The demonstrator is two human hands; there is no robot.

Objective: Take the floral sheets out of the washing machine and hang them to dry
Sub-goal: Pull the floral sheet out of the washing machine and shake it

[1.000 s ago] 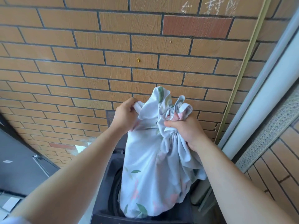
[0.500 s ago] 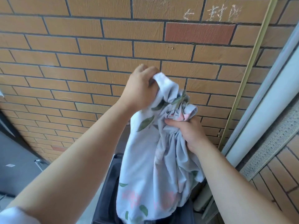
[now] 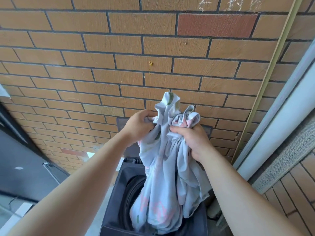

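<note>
Two bare hands hold a bunched floral sheet (image 3: 163, 176) in the middle of the frame, above an open top-loading washing machine (image 3: 117, 198). The left hand (image 3: 139, 128), just left of centre, has its fingers curled round a fold of cloth near the top of the sheet. The right hand (image 3: 190, 140), just right of centre and a little lower, is closed tight round a thick gathered bundle of the same sheet. We see the hands close together, with cloth between them.

Above the hands a few loose ruffles of fabric stand up against the wall. Below them the rest of the sheet hangs in long folds, pale blue-white with pink flowers and green leaves. Its lower end drops into the dark round mouth of the machine at the bottom centre. We cannot tell how much cloth lies inside. The machine is dark grey, and its lid (image 3: 121, 122) stands raised behind the hands. Both forearms reach in from the lower corners.

A tan brick wall (image 3: 102, 65) fills the upper frame, with one redder brick (image 3: 216, 24) at upper right and faint chalk marks (image 3: 230, 4) above it. A thin olive strip (image 3: 272, 65) runs diagonally down the right side, beside a white frame (image 3: 281, 125). A dark grey panel (image 3: 20, 167) sits at lower left.
</note>
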